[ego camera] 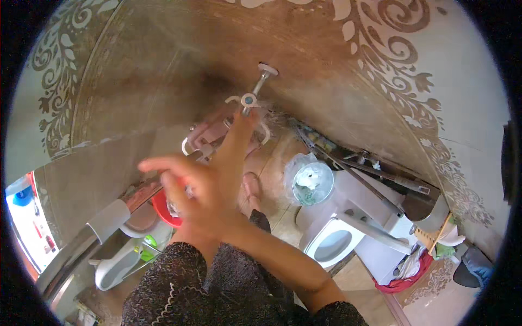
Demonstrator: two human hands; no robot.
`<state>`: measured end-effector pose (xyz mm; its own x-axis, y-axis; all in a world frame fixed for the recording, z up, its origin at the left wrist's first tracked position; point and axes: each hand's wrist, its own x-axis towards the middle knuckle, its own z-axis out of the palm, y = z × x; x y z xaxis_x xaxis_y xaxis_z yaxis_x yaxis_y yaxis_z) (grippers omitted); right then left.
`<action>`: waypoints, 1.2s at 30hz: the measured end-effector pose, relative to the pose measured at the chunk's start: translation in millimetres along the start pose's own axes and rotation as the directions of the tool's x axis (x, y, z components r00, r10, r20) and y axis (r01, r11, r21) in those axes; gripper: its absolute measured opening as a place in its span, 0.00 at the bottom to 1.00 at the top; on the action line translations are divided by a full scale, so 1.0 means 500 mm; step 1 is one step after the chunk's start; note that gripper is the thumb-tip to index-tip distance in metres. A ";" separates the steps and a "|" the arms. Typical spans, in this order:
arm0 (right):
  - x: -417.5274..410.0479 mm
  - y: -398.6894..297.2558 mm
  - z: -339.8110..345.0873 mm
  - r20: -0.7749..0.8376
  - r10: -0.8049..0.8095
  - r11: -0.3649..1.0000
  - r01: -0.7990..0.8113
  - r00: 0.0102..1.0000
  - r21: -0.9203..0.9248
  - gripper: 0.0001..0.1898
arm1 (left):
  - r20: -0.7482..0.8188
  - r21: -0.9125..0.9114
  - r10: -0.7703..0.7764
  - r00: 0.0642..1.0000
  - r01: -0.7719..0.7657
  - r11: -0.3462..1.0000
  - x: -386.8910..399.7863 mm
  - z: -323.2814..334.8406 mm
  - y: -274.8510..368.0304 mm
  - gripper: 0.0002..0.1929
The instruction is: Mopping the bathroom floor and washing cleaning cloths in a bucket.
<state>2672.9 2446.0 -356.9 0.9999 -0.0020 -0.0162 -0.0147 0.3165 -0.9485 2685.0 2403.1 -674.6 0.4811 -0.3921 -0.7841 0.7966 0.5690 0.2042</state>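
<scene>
My left hand point(246, 119) reaches far forward, close to a metal wall fitting point(248, 100) with a round knob and curved arms. Its fingers are small and unclear, so I cannot tell whether they grip the fitting. My right hand point(187, 187) is blurred and crosses over the left forearm, fingers apart and pointing left, nothing seen in them. Whether it touches that forearm is unclear. Beneath it, a red basin point(163, 208) is partly hidden. Streaks like splashing water show beside the fitting.
A white toilet point(330, 242) stands to the right, near a clear bucket point(313, 183) with whitish contents. Long poles point(367, 191) lean along the right wall. A thick metal rail point(69, 256) crosses the lower left. Red cloth point(408, 281) lies at lower right. One bare foot point(251, 185) shows on the tiles.
</scene>
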 end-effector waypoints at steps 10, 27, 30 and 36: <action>0.033 0.469 -0.279 -0.403 0.727 0.499 -0.025 0.556 0.866 0.13 | -0.372 0.267 0.017 0.928 0.089 0.959 -0.123 -0.045 0.095 0.11; 0.037 0.254 -0.314 -0.468 -0.280 0.618 -0.215 0.839 -0.756 0.21 | -0.401 0.510 0.322 0.858 -0.084 0.856 -0.379 -0.109 0.174 0.12; 0.022 0.119 -0.244 -0.344 -0.454 0.594 -0.008 0.822 -0.804 0.19 | -0.520 0.421 0.245 0.818 -0.003 0.907 -0.431 -0.130 0.191 0.13; -0.002 0.125 -0.184 -0.335 -0.240 0.621 -0.121 0.911 -0.774 0.22 | -0.603 0.391 0.232 0.764 0.029 0.920 -0.510 -0.246 0.192 0.12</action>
<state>2670.5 2378.3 -445.1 0.9123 -0.3953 0.1067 -0.1359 -0.5380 -0.8319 2593.9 2646.8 -527.0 0.3316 0.2681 -0.9045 0.8900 0.2291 0.3941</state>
